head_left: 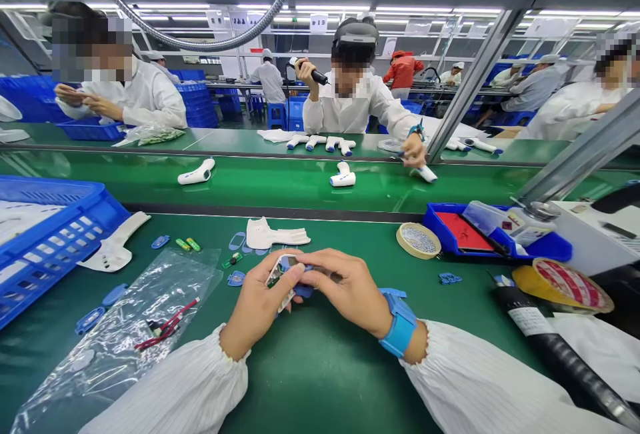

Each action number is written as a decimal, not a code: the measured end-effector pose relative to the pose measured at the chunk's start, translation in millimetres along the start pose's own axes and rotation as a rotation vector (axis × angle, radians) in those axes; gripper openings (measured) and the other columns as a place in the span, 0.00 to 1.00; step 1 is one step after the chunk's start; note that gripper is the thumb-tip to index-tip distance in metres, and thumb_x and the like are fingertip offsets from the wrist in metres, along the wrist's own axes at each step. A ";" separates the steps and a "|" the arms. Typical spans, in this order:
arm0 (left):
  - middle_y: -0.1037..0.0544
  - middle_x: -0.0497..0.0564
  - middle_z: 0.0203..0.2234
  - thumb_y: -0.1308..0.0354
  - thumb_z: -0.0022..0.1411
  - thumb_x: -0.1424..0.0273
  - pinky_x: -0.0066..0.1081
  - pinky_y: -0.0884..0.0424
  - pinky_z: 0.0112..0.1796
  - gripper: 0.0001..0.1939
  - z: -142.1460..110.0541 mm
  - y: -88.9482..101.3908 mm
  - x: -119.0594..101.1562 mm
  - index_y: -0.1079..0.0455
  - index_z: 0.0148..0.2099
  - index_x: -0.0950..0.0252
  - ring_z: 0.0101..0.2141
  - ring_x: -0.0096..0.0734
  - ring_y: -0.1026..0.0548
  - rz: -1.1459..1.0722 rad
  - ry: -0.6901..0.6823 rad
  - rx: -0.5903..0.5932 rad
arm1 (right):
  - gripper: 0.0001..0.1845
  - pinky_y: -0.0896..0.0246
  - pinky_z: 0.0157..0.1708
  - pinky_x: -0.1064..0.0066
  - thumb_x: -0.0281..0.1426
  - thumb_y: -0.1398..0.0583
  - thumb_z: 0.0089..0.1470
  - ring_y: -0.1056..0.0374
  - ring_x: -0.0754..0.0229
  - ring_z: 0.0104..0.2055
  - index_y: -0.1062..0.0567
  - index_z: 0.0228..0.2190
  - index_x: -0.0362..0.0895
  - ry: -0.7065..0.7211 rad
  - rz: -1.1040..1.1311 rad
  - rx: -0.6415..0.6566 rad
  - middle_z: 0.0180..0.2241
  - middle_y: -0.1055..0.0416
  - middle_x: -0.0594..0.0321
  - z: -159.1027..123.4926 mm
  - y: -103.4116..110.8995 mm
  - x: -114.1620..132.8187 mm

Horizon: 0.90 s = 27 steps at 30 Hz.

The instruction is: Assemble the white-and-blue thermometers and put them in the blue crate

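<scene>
My left hand [257,304] is closed on a white plastic housing [287,301], its thumb pressed against it. A bit of green circuit board [273,279] shows inside. My right hand [355,287] pinches at the same housing from the other side, next to a blue plastic piece [304,291]; the fingers hide most of the contact. A blue strap [400,327] circles my right wrist. Just beyond my hands lies a white shell half [275,234] beside blue oval frames [237,241]. A small green board [233,260] and a blue part [236,278] rest left of them.
At left, a blue basket [107,204], a white shell [117,244] and a clear bag [130,314] with red wires. At right, a tape roll holding screws [419,241], a blue tray [537,251] and a black tool [555,347]. Beyond the green belt [270,184], a co-worker's hand [414,152] touches a white device.
</scene>
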<state>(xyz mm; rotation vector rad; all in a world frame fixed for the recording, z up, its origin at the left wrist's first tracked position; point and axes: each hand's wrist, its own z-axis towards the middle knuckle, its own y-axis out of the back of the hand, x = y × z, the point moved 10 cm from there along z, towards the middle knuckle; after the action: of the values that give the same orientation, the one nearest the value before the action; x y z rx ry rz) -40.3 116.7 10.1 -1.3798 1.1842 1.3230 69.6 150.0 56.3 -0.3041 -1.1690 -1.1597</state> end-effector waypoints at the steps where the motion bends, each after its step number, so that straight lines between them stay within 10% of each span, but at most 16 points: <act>1: 0.26 0.47 0.25 0.43 0.55 0.57 0.22 0.33 0.18 0.20 1.7 -0.9 4.1 0.34 0.46 0.63 0.20 0.26 0.27 -0.040 0.037 0.007 | 0.14 0.35 0.40 0.68 0.31 0.41 0.55 0.31 0.59 0.39 0.28 0.45 0.51 -0.020 -0.042 0.026 0.39 0.27 0.64 1.6 0.7 -0.6; 11: 0.27 0.50 0.30 0.46 0.57 0.56 0.20 0.35 0.16 0.20 12.3 6.3 23.9 0.35 0.46 0.65 0.20 0.23 0.29 -0.264 0.213 -0.044 | 0.07 0.43 0.34 0.64 0.33 0.37 0.50 0.40 0.55 0.37 0.27 0.32 0.43 0.070 -0.691 0.205 0.35 0.33 0.59 9.0 14.6 16.0; 27: 0.27 0.50 0.32 0.46 0.57 0.54 0.22 0.33 0.19 0.23 11.7 15.5 16.9 0.36 0.49 0.63 0.23 0.25 0.28 -0.250 0.121 -0.120 | 0.11 0.52 0.31 0.64 0.36 0.44 0.57 0.42 0.55 0.34 0.24 0.31 0.44 -0.004 -0.937 0.106 0.30 0.32 0.58 5.1 9.3 -1.4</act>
<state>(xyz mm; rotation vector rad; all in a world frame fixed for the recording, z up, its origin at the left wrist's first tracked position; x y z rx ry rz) -57.9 124.3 -7.1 -1.6558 0.9851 1.1620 74.5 158.4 60.6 0.3775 -1.4125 -1.8821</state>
